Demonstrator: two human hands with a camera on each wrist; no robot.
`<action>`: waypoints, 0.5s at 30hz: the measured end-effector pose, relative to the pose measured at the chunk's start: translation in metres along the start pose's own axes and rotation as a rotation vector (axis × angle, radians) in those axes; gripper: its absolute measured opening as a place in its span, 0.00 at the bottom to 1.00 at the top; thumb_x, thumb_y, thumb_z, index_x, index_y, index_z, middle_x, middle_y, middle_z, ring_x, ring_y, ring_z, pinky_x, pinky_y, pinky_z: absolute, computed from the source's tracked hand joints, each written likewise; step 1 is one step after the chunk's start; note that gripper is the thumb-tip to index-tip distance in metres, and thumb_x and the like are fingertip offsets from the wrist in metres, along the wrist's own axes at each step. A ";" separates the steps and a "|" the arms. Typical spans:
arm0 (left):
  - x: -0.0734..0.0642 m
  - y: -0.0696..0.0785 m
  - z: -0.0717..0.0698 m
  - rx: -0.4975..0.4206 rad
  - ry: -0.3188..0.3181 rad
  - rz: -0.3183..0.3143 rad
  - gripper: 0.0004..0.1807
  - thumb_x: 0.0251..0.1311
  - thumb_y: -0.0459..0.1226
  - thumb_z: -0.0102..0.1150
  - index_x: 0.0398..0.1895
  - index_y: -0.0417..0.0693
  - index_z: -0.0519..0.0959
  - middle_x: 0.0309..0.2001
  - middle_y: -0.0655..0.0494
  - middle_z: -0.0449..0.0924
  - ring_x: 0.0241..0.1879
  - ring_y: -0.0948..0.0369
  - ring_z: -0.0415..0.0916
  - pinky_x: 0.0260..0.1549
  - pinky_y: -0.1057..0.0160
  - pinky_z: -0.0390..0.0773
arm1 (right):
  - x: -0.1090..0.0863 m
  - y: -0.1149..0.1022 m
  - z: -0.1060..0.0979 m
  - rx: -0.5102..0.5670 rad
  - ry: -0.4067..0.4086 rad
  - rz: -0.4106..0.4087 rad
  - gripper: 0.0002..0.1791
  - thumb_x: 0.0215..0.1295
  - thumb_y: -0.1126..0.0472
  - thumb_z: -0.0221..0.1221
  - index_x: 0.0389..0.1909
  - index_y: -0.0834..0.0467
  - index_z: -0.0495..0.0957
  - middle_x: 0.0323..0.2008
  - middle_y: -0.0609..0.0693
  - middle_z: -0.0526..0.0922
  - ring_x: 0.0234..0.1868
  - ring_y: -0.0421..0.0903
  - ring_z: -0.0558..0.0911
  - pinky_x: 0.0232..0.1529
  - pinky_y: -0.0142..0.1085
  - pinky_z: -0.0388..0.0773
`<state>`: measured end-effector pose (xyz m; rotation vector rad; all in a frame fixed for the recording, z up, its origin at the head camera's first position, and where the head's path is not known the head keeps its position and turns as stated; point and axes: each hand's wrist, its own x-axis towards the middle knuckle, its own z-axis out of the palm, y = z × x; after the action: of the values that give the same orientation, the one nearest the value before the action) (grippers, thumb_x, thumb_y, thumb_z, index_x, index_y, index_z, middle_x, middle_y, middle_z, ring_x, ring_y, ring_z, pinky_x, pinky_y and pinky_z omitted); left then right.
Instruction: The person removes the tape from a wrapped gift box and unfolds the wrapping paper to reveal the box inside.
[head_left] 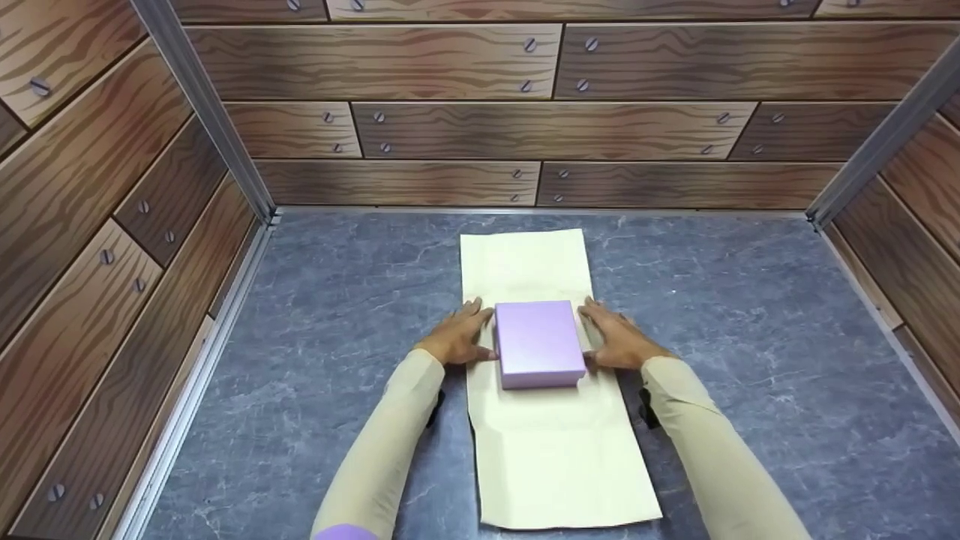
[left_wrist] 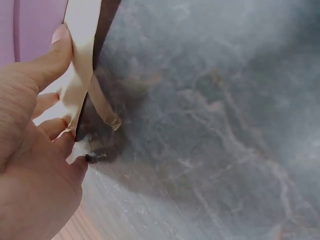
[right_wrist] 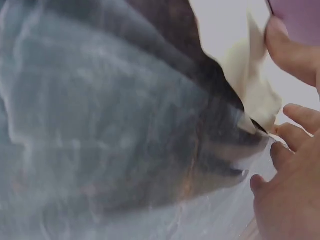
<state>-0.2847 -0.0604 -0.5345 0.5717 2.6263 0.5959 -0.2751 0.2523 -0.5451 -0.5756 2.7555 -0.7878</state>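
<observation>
A lilac rectangular box (head_left: 538,337) lies flat on a long cream sheet of paper (head_left: 559,465), about midway along it. To the left of the box, my left hand (head_left: 456,337) rests at the sheet's left edge, its thumb beside the box and its fingers spread forward. My right hand (head_left: 621,341) mirrors it at the right edge, thumb close to the box's side. In the left wrist view, the fingertips (left_wrist: 59,125) touch the paper's edge. The right wrist view shows the paper (right_wrist: 260,95) slightly creased and raised near the fingers.
The sheet lies on a grey-blue marbled tabletop (head_left: 337,360). Wood-patterned panels (head_left: 465,131) stand at the back and both sides, joined by metal corner posts (head_left: 214,112). Dark bands show at both wrists.
</observation>
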 end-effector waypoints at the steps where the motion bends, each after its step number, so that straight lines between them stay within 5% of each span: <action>1: 0.001 0.000 -0.001 -0.003 -0.008 -0.001 0.46 0.63 0.49 0.68 0.79 0.46 0.58 0.81 0.42 0.43 0.80 0.50 0.39 0.77 0.50 0.42 | 0.000 0.000 -0.001 -0.003 -0.014 0.010 0.46 0.54 0.62 0.71 0.72 0.71 0.61 0.75 0.73 0.52 0.75 0.72 0.50 0.72 0.70 0.40; 8: 0.006 -0.004 -0.008 -0.051 -0.054 0.022 0.46 0.64 0.46 0.68 0.80 0.48 0.55 0.81 0.44 0.40 0.80 0.51 0.36 0.77 0.46 0.38 | -0.002 -0.005 -0.003 -0.052 -0.064 0.078 0.52 0.52 0.57 0.75 0.75 0.68 0.59 0.77 0.70 0.51 0.77 0.71 0.45 0.73 0.69 0.35; 15: 0.009 -0.009 -0.009 -0.074 -0.024 0.058 0.46 0.62 0.45 0.70 0.79 0.47 0.57 0.81 0.42 0.42 0.80 0.49 0.36 0.77 0.44 0.37 | 0.000 -0.005 -0.003 -0.124 -0.054 0.082 0.52 0.50 0.55 0.75 0.74 0.68 0.60 0.76 0.69 0.53 0.76 0.75 0.44 0.73 0.68 0.37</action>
<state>-0.2987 -0.0666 -0.5338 0.6303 2.5616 0.6961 -0.2746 0.2498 -0.5395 -0.4960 2.7727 -0.5778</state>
